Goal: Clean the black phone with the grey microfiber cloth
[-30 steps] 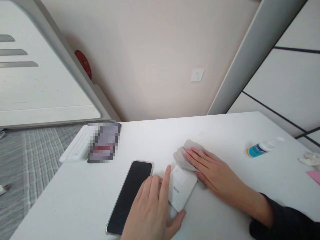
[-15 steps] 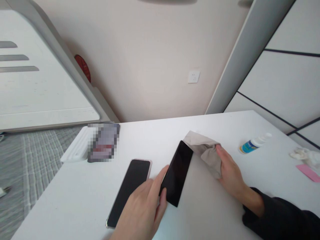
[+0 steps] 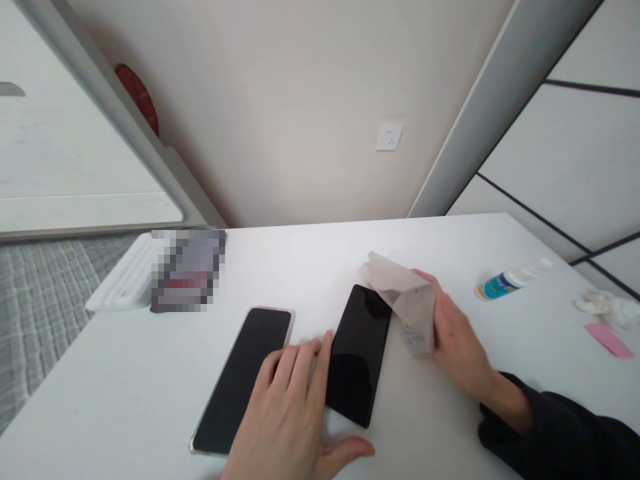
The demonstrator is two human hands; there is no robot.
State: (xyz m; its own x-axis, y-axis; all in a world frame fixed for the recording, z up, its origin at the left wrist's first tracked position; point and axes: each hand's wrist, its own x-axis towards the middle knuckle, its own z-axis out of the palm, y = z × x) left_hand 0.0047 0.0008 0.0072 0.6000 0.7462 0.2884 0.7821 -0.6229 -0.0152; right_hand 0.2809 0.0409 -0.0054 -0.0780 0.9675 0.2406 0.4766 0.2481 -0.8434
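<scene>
A black smartphone [image 3: 357,360] lies screen up on the white table, slightly slanted. My left hand [image 3: 285,407] rests at its left edge, index finger along the side and thumb stretched out below the phone's lower end; nothing is gripped in it. Part of a second phone [image 3: 245,377], in a clear case, is covered by that same hand. My right hand [image 3: 457,343] is closed on a beige cloth [image 3: 403,293], folded and hanging past the first phone's upper right corner. The right fingers are mostly hidden behind the cloth.
At right lie a small white bottle [image 3: 510,283] with a blue label, a crumpled white tissue [image 3: 605,307] and a pink slip [image 3: 609,340]. A white case [image 3: 123,277] and a blurred-out flat item [image 3: 187,270] sit at the back left. The table [image 3: 125,393] ends at the wall.
My left thumb has come off the phone and spread away. The phone now lies flatter and turned a little. The cloth in my right hand has shifted shape. The view has tilted slightly.
</scene>
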